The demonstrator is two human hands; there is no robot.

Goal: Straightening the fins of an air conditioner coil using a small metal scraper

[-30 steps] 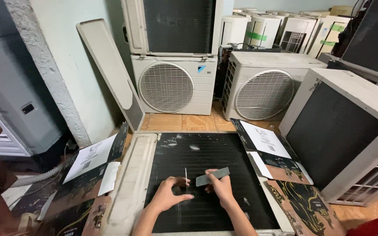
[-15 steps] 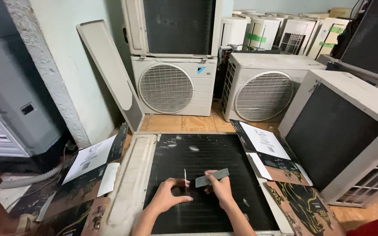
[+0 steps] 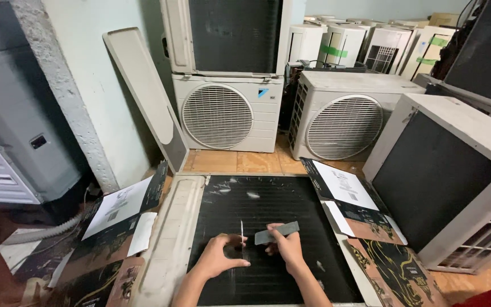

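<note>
Currently right hand (image 3: 288, 250) clenched around a flat grey comb-like tool (image 3: 277, 233) and left hand (image 3: 218, 257) pinching a thin metal pick (image 3: 242, 234) held upright, both resting low on the black finned coil (image 3: 268, 227) of the laid-flat AC unit (image 3: 171, 239).

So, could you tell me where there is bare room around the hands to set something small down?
The dark fin panel is bare above the left hand and right hand, up to its far edge. The wooden floor strip before the two fan units also lies open. Both sides are crowded: flattened cardboard and papers left, cardboard and a tilted unit right.
</note>
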